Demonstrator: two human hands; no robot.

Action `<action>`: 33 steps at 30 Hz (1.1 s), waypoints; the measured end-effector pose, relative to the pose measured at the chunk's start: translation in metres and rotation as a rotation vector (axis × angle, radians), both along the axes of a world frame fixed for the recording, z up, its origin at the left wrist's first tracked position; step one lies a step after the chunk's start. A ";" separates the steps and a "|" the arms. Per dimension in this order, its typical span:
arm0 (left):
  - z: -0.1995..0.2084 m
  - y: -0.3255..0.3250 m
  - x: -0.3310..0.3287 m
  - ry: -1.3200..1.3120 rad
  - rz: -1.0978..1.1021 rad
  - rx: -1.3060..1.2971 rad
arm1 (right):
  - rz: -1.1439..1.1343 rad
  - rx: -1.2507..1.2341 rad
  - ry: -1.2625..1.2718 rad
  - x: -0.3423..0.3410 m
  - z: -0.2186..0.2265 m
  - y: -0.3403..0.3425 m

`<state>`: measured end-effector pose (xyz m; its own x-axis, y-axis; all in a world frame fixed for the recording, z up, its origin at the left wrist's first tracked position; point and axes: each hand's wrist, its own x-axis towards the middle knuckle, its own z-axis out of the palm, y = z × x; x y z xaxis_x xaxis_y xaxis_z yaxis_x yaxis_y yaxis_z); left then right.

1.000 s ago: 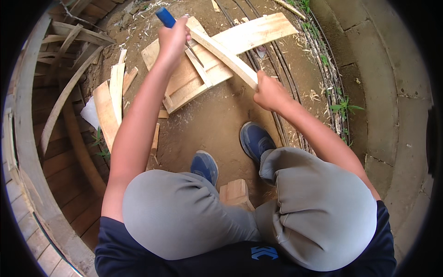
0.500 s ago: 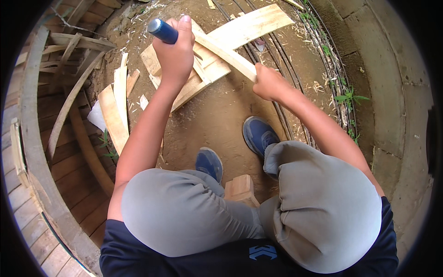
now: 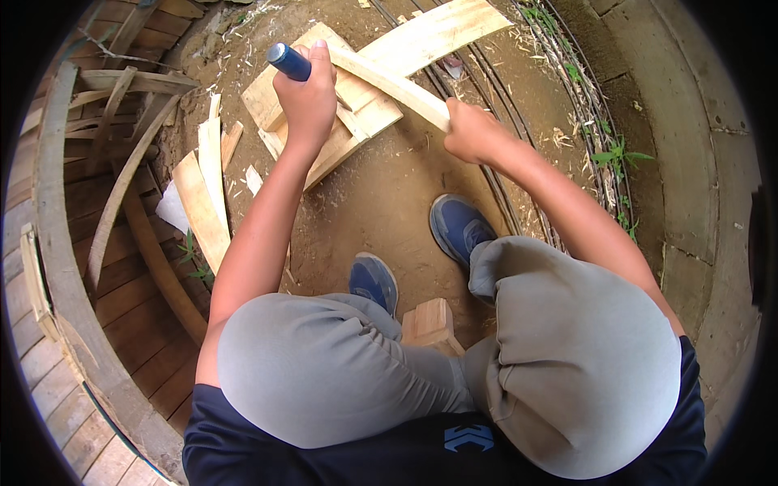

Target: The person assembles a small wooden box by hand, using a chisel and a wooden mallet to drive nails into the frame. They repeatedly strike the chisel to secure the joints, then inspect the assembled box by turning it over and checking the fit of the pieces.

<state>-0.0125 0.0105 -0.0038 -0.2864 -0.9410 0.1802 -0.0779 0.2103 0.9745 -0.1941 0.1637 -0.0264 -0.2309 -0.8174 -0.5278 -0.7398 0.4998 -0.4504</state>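
My left hand (image 3: pixel 306 101) is closed around the blue handle (image 3: pixel 289 62) of a tool, its thumb laid along the top; the tool's working end is hidden, so its kind cannot be told. My right hand (image 3: pixel 476 130) grips the near end of a pale wooden strip (image 3: pixel 401 89), which slants away to the upper left. The strip's far end reaches close beside my left hand. Below that hand lies a squarish wooden board (image 3: pixel 374 115) with smaller pieces on it, partly covered by my hand and wrist.
A curved plank (image 3: pixel 442 32) lies beyond the strip, over dark cables (image 3: pixel 510 105). Offcuts (image 3: pixel 197 202) lie left of my forearm. A wooden block (image 3: pixel 431 324) stands between my legs. Curved timber framing (image 3: pixel 61 202) rises at left, a wall (image 3: pixel 689 154) at right.
The whole view has shifted slightly. My left hand with the blue-handled tool sits a little lower against the board; both hands keep their grips.
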 end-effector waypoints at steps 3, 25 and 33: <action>0.001 0.000 0.000 -0.040 -0.002 -0.002 | 0.000 0.016 -0.011 -0.001 0.003 0.000; 0.002 -0.009 0.014 -0.024 0.012 0.074 | -0.029 -0.495 0.294 0.022 0.239 0.000; -0.005 -0.005 0.006 0.017 -0.034 0.096 | 0.277 -0.292 0.529 0.033 0.189 0.011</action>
